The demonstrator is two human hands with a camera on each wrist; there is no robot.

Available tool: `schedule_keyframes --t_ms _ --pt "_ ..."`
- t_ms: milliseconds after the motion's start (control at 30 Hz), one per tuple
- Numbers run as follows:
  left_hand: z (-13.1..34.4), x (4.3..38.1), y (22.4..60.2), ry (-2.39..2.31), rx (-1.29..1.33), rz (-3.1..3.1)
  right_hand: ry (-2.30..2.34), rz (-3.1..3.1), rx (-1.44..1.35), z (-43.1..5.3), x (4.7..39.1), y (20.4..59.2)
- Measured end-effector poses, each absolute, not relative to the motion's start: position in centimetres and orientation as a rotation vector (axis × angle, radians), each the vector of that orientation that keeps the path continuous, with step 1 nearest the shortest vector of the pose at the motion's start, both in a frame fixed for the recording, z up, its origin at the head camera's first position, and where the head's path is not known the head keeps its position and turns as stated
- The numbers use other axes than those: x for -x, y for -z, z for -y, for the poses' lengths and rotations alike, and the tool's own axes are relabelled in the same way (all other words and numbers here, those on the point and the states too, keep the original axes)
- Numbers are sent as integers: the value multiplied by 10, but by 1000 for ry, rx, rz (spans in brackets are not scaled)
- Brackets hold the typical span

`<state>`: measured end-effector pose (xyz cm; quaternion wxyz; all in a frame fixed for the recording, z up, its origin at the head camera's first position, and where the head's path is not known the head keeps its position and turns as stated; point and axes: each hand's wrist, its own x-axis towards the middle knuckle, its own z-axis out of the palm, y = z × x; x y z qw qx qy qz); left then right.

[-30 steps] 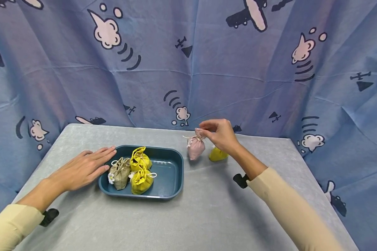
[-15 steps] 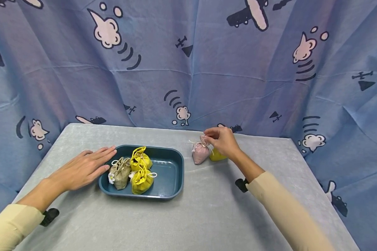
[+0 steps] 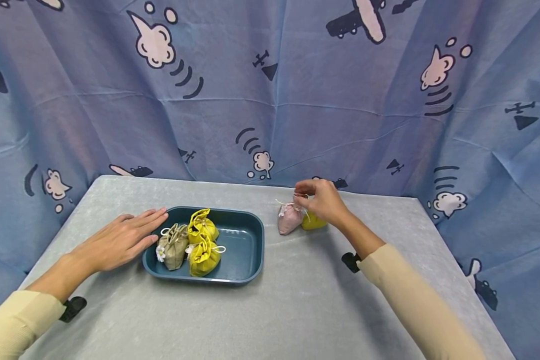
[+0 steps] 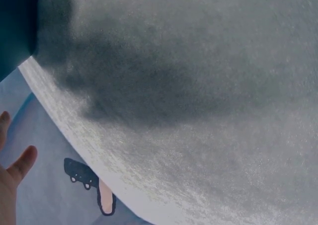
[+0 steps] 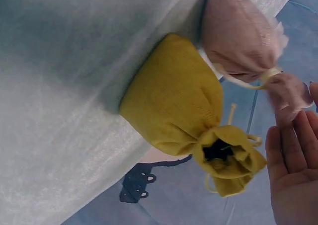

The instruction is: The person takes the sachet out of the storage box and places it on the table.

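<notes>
Right hand (image 3: 321,200) is pinching the pink pouch (image 3: 290,220) by its gathered neck, thumb and fingers together on the cloth above the cord (image 5: 270,76). Pouch is sitting roughly upright at the bench (image 3: 297,300); can't tell if its base is bearing. Bench yellow pouch (image 5: 174,96) is standing just right of it. Handling guess: light, soft, squashy body, limp neck, neither slippery nor fragile. Neck is looking like the best hold; tugging the cord alone would risk loosening it. Left hand (image 3: 121,240) is lying fingers straight at the left end of the tray (image 3: 245,250), apparently touching the rim, gripping nothing. Tray is holding one khaki pouch (image 3: 173,250), a near yellow pouch (image 3: 204,261) and a far yellow pouch (image 3: 202,230). Count: five pouches (three yellow, one khaki, one pink), one tray.
</notes>
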<state>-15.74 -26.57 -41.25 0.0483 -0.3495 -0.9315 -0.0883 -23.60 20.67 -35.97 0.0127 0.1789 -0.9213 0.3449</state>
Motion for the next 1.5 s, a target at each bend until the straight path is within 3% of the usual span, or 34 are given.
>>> schedule_keyframes --t_ms 1500 --pt "266 157 414 295 1075 2796 -1352 2866 -1331 -83 181 355"
